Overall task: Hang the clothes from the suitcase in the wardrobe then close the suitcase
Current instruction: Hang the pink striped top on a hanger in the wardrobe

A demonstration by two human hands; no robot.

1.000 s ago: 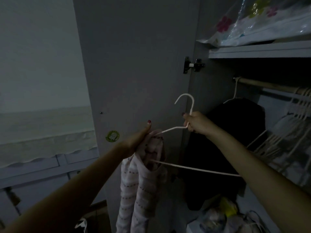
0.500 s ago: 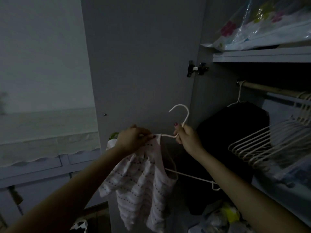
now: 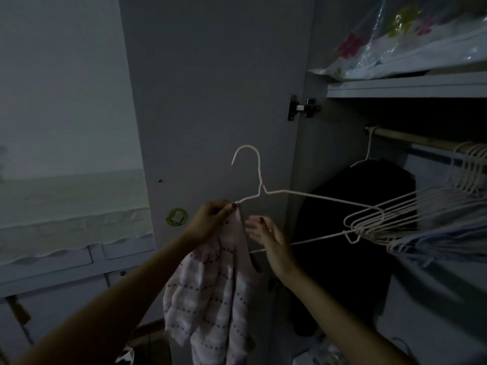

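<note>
From the head view, my left hand (image 3: 210,219) pinches the left shoulder of a white wire hanger (image 3: 276,192) together with the top edge of a pink striped garment (image 3: 210,293); that grip is clenched on both the wire and the cloth. The garment hangs down from my fingers, in front of the open wardrobe door (image 3: 210,88), its lower folds dropping toward the near bottom edge of the view. The hanger stands roughly upright, hook at the top, with its right shoulder reaching out to the right until it overlaps a bunch of empty hangers (image 3: 411,214).

My right hand (image 3: 268,238) is released, fingers spread and relaxed, just to the right of the garment and in front of the hanger's bottom wire. I cannot tell whether it touches that wire.

Farther right, inside the wardrobe, a wooden rail (image 3: 421,139) runs under a shelf (image 3: 405,86). A dark garment (image 3: 361,219) hangs from the rail at its left end on its own hanger, and the empty hangers crowd the rail to its right. A flowered plastic bag (image 3: 395,43) lies on the shelf. A round green sticker (image 3: 177,216) sits on the door just left of my left hand, and a metal hinge (image 3: 303,108) joins the door to the cabinet. The suitcase is out of view.
</note>
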